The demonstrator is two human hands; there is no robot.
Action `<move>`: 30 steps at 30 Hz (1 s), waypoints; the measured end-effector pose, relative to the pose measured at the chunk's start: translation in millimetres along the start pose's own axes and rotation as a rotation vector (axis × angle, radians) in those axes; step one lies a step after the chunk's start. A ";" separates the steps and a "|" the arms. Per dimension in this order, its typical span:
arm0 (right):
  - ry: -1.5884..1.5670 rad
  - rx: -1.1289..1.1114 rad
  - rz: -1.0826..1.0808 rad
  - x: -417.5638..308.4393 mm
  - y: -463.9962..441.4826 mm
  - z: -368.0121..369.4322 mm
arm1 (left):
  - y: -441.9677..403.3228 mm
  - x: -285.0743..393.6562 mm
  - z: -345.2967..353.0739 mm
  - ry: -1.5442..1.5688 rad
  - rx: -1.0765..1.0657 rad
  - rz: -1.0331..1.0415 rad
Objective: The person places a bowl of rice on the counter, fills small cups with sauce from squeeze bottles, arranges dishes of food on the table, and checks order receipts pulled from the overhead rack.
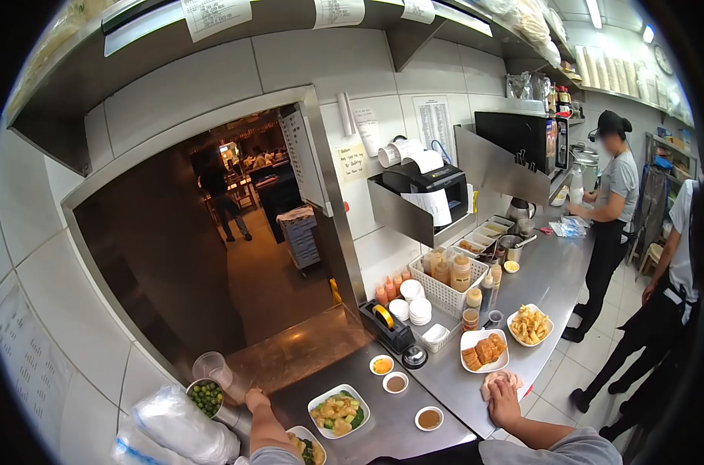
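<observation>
Resting right hand (505,406) palm-down, loosely open, on pinkish cloth (501,381); reaching left hand (257,401) near steel container (226,417), grip unclear.

On the surface (453,395), taking the bell (415,356) as centre, the tape dispenser (387,326) sat beside it at 11 o'clock, the basket (437,291) holding bottles at 1, and the fries bowl (530,325) past the food plate (484,352) between 2 and 3. The cloth (502,384) lay near 4. Sauce cups lay at 6 (429,419), 7 (395,382) and 9 (381,365), with the vegetable dish (339,411) at 8.
</observation>
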State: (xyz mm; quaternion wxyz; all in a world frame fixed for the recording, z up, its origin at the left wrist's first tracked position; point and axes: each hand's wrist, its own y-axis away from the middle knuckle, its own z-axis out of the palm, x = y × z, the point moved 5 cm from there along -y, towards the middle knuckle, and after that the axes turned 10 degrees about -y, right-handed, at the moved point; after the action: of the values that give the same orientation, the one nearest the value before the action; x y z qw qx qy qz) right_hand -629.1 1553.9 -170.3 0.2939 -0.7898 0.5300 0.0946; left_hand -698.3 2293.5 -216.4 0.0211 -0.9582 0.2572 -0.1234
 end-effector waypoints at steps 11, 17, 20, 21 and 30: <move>-0.423 0.030 -0.188 4.7 -12.1 2.3 | 233.0 207.5 -152.8 1.359 -0.338 0.535; -0.471 0.052 -0.213 5.3 -13.9 0.7 | 420.9 253.8 -100.8 1.360 -1.052 0.482; -0.511 0.091 -0.239 3.1 -14.3 -1.0 | 460.6 249.6 -90.3 1.320 -1.230 0.538; -0.465 0.096 -0.285 -4.4 -16.1 -7.5 | 466.1 244.7 -87.8 1.312 -1.260 0.491; -0.484 -0.003 -0.283 4.6 -16.9 -12.2 | 511.8 234.8 -73.8 1.557 -1.149 0.085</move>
State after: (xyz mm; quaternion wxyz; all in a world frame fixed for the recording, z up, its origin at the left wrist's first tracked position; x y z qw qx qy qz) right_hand -614.0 1547.9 -156.4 0.4212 -0.8108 0.3284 0.2393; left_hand -769.5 1734.6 -145.1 -0.6224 -0.4622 0.2545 -0.5782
